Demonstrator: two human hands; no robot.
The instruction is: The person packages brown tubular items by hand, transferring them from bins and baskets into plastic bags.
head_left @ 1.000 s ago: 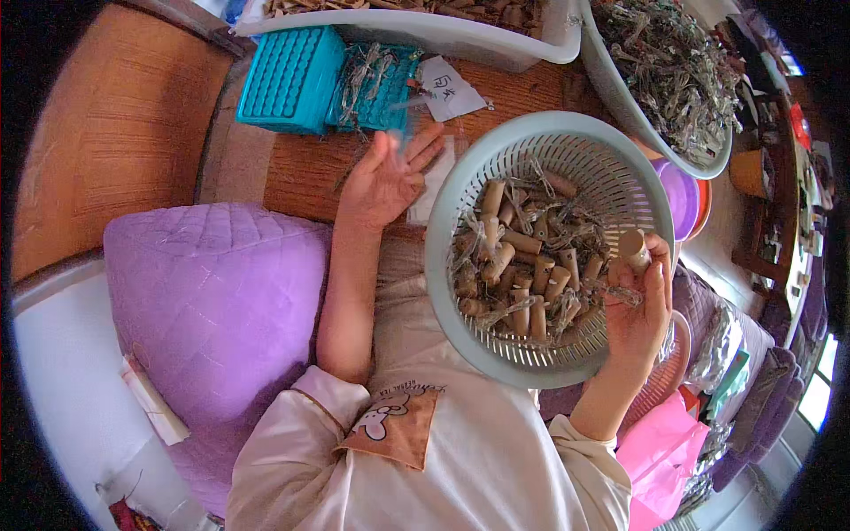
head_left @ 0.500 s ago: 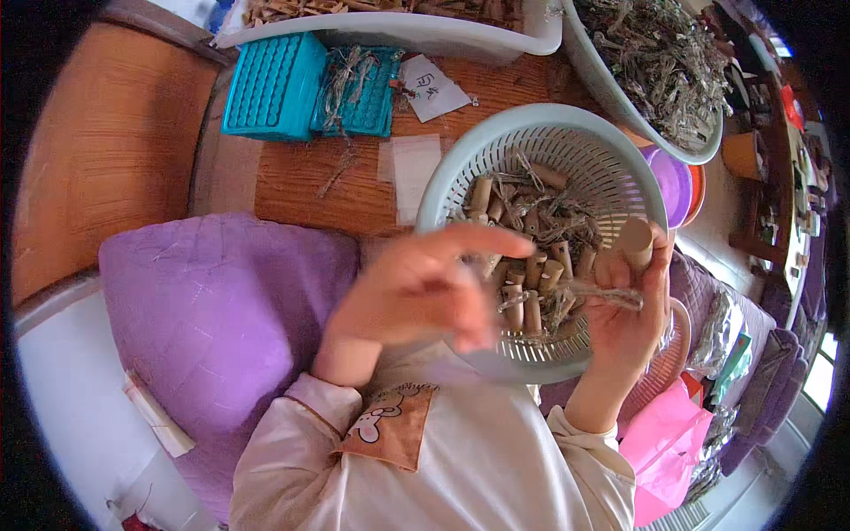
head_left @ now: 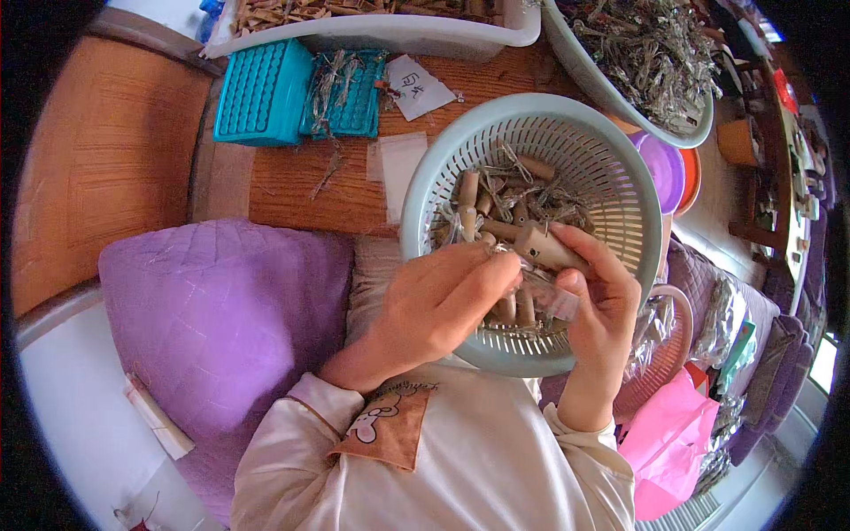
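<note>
My right hand (head_left: pixel 609 305) grips a short tan cylinder (head_left: pixel 551 250) with a small dark hole in its side, held tilted over a grey-green plastic colander (head_left: pixel 522 104). Between that hand and my left, a strip of clear plastic (head_left: pixel 556 302) hangs below the cylinder. My left hand (head_left: pixel 447 299) is closed in a pinch close to the cylinder's left end; what its fingertips hold is too small to make out. Inside the colander lie several more tan cylinders (head_left: pixel 468 190) and loops of thin silvery cord (head_left: pixel 515 168), partly hidden by my hands.
A white tub (head_left: pixel 390 28) of brown pieces and a pale basin (head_left: pixel 611 97) heaped with silvery bundles stand beyond. Turquoise racks (head_left: pixel 266 93) and a handwritten card (head_left: pixel 419 87) rest on the wooden table (head_left: pixel 288 181). A purple cushion (head_left: pixel 221 327) is at left, a pink bag (head_left: pixel 671 442) at right.
My left hand has moved right and closed near the cylinder. My right hand has come left and lower, tilting the cylinder from upright toward my left hand.
</note>
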